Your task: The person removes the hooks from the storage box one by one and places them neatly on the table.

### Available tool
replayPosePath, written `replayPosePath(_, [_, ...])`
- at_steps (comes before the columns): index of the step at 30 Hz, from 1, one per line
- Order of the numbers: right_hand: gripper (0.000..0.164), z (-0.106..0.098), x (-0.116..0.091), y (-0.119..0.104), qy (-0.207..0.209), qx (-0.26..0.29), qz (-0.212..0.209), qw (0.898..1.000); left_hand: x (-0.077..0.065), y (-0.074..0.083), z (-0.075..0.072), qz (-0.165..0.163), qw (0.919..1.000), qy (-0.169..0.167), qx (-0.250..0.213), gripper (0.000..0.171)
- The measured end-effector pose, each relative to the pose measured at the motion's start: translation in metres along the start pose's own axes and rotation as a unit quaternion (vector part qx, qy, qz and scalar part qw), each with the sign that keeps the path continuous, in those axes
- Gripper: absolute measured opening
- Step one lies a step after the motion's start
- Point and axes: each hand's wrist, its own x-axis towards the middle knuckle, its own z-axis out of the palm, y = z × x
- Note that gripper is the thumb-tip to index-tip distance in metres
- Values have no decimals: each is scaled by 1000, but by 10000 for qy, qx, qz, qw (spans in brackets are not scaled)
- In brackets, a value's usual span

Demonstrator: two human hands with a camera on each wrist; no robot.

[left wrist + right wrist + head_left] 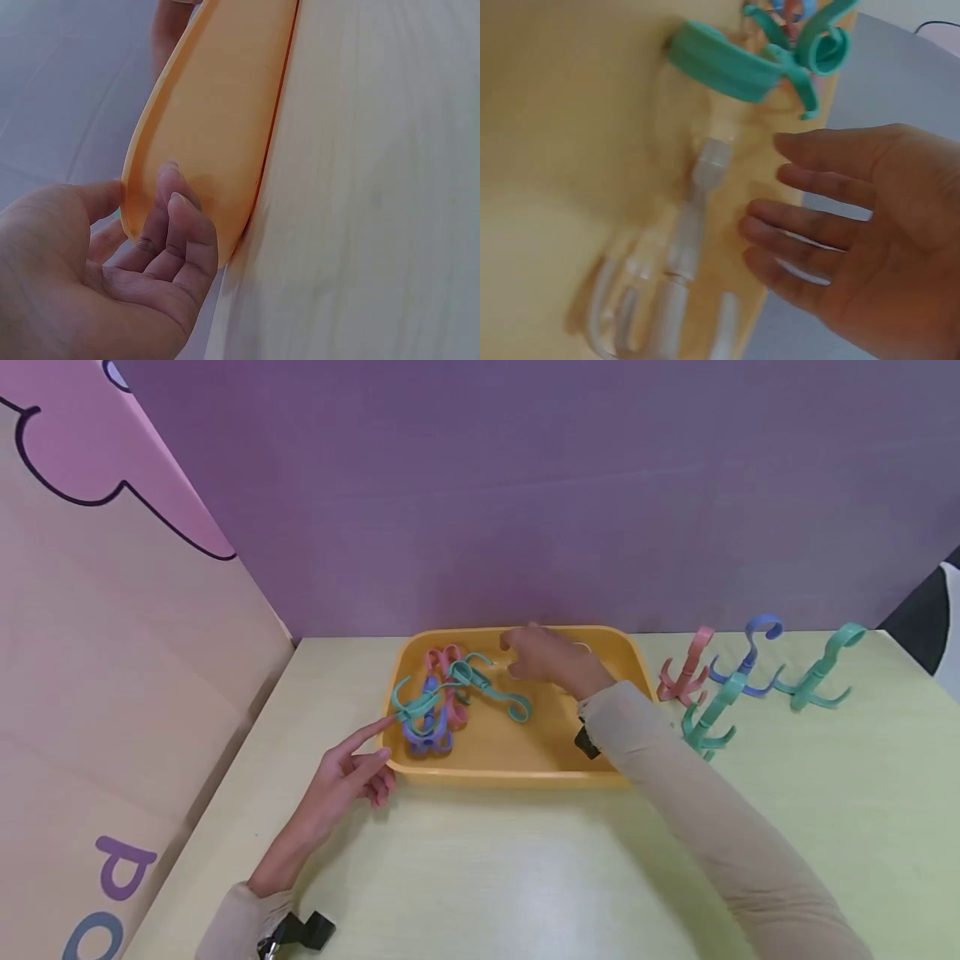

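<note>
A yellow tray [510, 753] holds plastic hanging hooks with curled prongs. My left hand [348, 777] is at the tray's near left corner, forefinger straight against the side and thumb at the rim. Its other fingers bend loosely outside the wall [217, 112]. Over the tray's right half is my right hand [551, 658], empty, its fingers extended in the right wrist view. Close to those fingertips lies a whitish hook [684, 244], mostly hidden by the hand in the head view. A green hook [487, 687] lies left of it, beside tangled green, blue [427, 743] and pink [456, 710] hooks.
Right of the tray several hooks stand on the pale table [480, 877]: a pink one [686, 668], a blue one [750, 652] and green ones [821, 672]. A purple panel [555, 502] rises right behind the tray. Another panel [135, 677] borders the table's left side.
</note>
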Motion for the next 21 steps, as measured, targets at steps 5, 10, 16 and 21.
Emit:
replayPosePath(5, [16, 16, 5, 13, 132, -151, -346, 9992, 1, -1, 2, -10, 10000, -1, -41, 49])
replayPosePath(10, [14, 24, 3, 24, 440, -92, -608, 9971, 3, -1, 3, -33, 10000, -22, -67, 49])
replayPosePath(16, [20, 23, 4, 25, 196, -37, -592, 9980, 5, -2, 2, -49, 10000, 13, -27, 49])
replayPosePath(21, [21, 23, 5, 24, 85, -72, -558, 9984, 5, -2, 2, -71, 10000, -6, -31, 49])
